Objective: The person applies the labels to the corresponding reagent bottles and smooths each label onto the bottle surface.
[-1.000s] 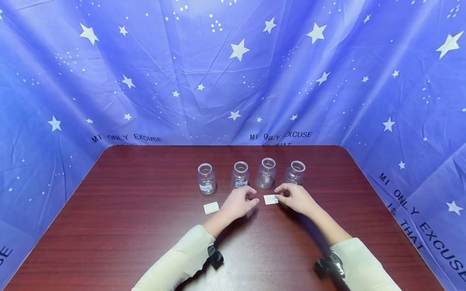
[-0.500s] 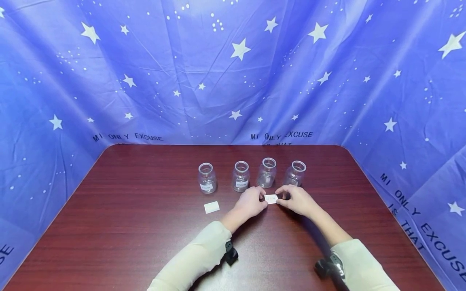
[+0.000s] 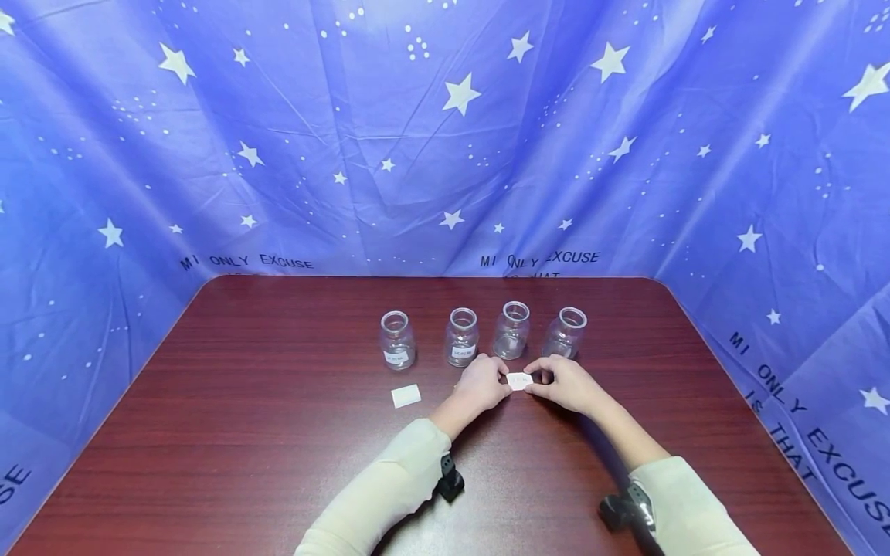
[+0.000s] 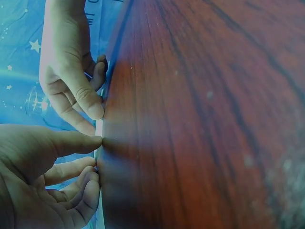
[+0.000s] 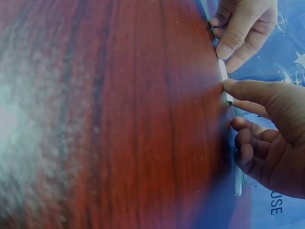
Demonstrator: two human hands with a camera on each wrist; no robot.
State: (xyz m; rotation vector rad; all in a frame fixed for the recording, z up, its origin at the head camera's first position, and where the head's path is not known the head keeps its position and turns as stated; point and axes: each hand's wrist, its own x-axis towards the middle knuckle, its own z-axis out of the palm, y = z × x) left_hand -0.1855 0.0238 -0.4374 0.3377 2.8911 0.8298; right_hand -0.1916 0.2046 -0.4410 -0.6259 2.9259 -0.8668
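Note:
In the head view a small white paper label (image 3: 519, 381) with faint print lies low over the table, right in front of the glass jars. My left hand (image 3: 480, 384) pinches its left end between thumb and fingers. At the opposite end, the thumb and forefinger of my right hand (image 3: 566, 382) pinch it too. Both wrist views show the label (image 5: 222, 71) nearly edge-on as a thin white strip between the hands. Just behind the hands stand a bare glass jar (image 3: 511, 340) and another glass jar (image 3: 565, 336), whose base the right hand partly hides.
Left of these, a labelled jar (image 3: 462, 332) and another labelled jar (image 3: 397, 336) stand upright, mouths uncovered. A second white label (image 3: 406, 396) lies flat on the dark red wooden table (image 3: 243, 432). A blue starry curtain (image 3: 417, 193) hangs behind and along both sides.
My left hand has moved right from beside the second jar and taken the label's left end. The right hand has stayed nearly in place at the right end.

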